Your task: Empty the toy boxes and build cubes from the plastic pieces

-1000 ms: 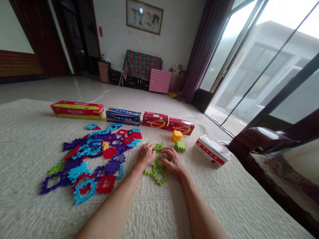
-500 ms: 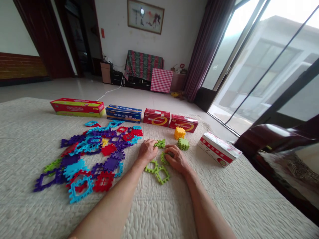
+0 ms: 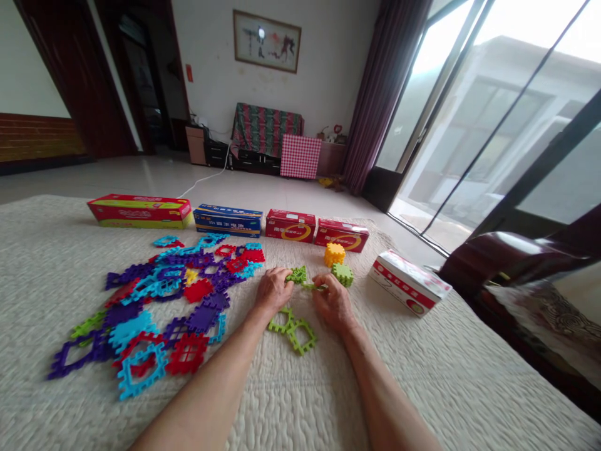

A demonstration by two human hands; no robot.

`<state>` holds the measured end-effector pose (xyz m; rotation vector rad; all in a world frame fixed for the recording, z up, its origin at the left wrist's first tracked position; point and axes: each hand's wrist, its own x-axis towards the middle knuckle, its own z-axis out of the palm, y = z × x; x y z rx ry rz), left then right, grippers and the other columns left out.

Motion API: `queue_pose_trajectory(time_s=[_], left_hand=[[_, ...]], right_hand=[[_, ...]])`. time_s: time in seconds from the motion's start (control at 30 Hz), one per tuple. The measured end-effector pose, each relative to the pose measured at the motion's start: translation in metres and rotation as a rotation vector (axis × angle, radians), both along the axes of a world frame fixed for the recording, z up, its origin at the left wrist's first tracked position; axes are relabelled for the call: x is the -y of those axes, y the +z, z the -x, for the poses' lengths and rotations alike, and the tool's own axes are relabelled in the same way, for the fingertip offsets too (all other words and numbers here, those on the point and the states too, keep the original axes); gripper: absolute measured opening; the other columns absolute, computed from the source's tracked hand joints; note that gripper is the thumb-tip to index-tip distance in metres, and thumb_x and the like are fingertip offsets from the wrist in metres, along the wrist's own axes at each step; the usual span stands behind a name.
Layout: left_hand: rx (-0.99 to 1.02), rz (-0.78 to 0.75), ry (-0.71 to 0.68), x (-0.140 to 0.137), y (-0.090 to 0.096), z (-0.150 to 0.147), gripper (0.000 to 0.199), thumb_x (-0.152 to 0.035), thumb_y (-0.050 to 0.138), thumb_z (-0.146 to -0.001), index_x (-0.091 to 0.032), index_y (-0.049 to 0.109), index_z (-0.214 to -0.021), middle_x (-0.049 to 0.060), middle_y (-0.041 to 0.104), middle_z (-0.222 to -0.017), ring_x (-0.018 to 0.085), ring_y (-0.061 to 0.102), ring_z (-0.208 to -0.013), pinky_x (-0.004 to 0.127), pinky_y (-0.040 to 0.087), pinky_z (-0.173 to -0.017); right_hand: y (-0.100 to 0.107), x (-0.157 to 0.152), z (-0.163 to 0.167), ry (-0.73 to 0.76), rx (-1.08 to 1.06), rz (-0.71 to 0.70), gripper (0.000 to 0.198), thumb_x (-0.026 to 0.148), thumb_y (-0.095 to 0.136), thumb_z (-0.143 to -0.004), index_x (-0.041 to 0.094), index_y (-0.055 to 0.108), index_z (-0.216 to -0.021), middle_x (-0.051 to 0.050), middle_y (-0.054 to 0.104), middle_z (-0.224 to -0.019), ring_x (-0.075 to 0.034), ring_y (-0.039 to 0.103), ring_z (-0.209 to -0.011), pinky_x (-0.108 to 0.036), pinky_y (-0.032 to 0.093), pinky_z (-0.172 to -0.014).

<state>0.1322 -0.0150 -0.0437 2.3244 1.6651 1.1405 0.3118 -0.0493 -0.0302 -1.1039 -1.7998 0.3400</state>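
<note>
My left hand (image 3: 273, 289) is closed on a small assembly of green interlocking tiles (image 3: 297, 274). My right hand (image 3: 331, 299) pinches another green tile (image 3: 307, 286), seen nearly edge-on beside that assembly; whether the two are joined I cannot tell. On the mat just below my hands lie two green frame tiles (image 3: 300, 337), touching each other. Beyond my right hand sit a finished-looking green cube (image 3: 342, 274) and a yellow block (image 3: 334, 254) of the same toothed tiles.
Left of my hands spreads a pile of purple, blue and red tiles (image 3: 201, 316). Along the far side stand a long red-and-yellow box (image 3: 141, 212), a blue box (image 3: 228, 221) and two red boxes (image 3: 290, 226). A white-and-red box (image 3: 409, 282) is at the right. Everything rests on a quilted mat (image 3: 282, 401).
My right hand has lifted its green tile from the mat and turned it almost flat, bringing it up close to the left hand's assembly. The view has shifted slightly.
</note>
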Motion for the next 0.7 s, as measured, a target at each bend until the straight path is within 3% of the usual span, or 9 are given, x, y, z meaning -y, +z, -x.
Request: queue_pose_trajectory(time_s=[0.2,0.4,0.57,0.7], left_hand=[[-0.018,0.014,0.145,0.0039,0.0024,-0.0004,0.031,-0.010,0.049,-0.078,-0.015,0.069,-0.102,0.010,0.071,-0.102,0.023,0.061,-0.099,0.034,0.045,-0.094],[0.009,0.050,0.235,0.0031,0.0050,0.0000,0.032,-0.018,0.050,-0.083,-0.015,0.068,-0.109,0.010,0.071,-0.100,0.024,0.061,-0.099,0.034,0.046,-0.093],[0.092,0.083,0.316,0.0029,0.0096,0.0010,0.036,-0.022,0.044,-0.089,-0.013,0.062,-0.119,0.012,0.072,-0.106,0.024,0.063,-0.100,0.033,0.047,-0.091],[0.117,0.109,0.338,0.0038,0.0084,0.0029,0.037,-0.016,0.042,-0.087,-0.016,0.064,-0.118,0.013,0.072,-0.098,0.026,0.066,-0.094,0.034,0.049,-0.082]], right_hand=[[0.0066,0.0090,0.0020,0.119,0.269,0.082,0.037,0.010,0.053,-0.060,0.021,0.054,-0.095,-0.010,0.058,-0.115,-0.023,0.055,-0.104,-0.039,0.044,-0.094],[0.0086,0.0098,0.0011,0.104,0.291,0.138,0.039,0.009,0.050,-0.059,0.021,0.053,-0.096,-0.005,0.059,-0.098,-0.021,0.055,-0.093,-0.036,0.044,-0.089],[0.0063,0.0082,0.0004,0.086,0.228,0.121,0.037,0.011,0.052,-0.060,0.021,0.053,-0.095,-0.005,0.058,-0.096,-0.021,0.055,-0.090,-0.035,0.046,-0.085],[0.0062,0.0088,0.0007,0.084,0.216,0.104,0.037,0.010,0.052,-0.060,0.023,0.054,-0.094,-0.004,0.059,-0.096,-0.021,0.056,-0.090,-0.035,0.046,-0.084]])
